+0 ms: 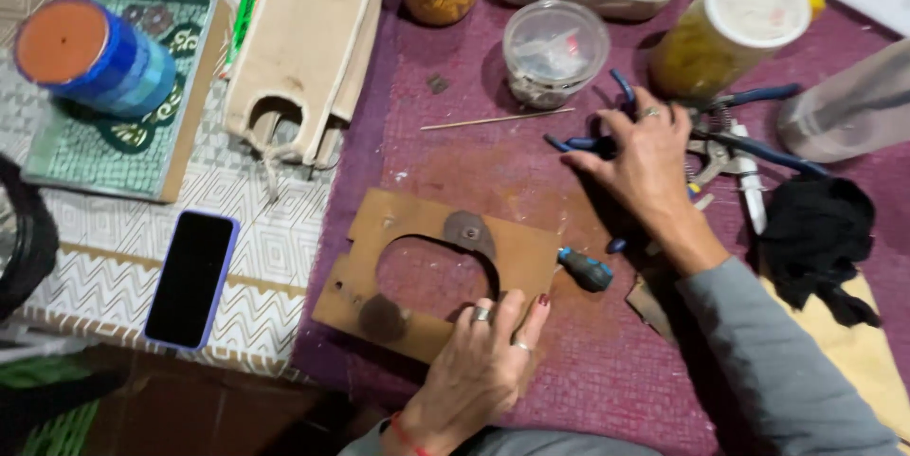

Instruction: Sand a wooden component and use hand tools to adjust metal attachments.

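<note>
Purple woven matting point(569, 371) covers the work surface, with a patterned white cloth point(275, 228) laid over its left portion. At the centre of the matting lies a flat brown board with a large round cutout point(517, 252), used below as the reference landmark. The left hand point(479, 366) rests on the near edge of the board, palm down, wrist bent back toward the body; its fingers point(512, 314) are extended and pressed flat against the board just beside the cutout, so the hand is open and holds nothing, only pinning the board. Rings show on two of these fingers. The right hand point(645, 157) is positioned beyond the board's far right corner, the grey-sleeved forearm running diagonally from the lower right. This hand is palm down with fingers spread and curled over a pair of blue-handled pliers point(578, 143); contact is visible, but a full closed grip cannot be confirmed. A small blue-handled screwdriver point(586, 269) lies just beside the board's right edge. A thin wooden stick point(498, 118) lies beyond the board, and a clear lidded tub point(555, 48) stands farther back. A second blue-handled tool point(758, 148) and a black cloth point(820, 238) lie well to the right of the board. A dark phone in a purple case point(191, 278) lies to the left of the board on the patterned cloth.
</note>
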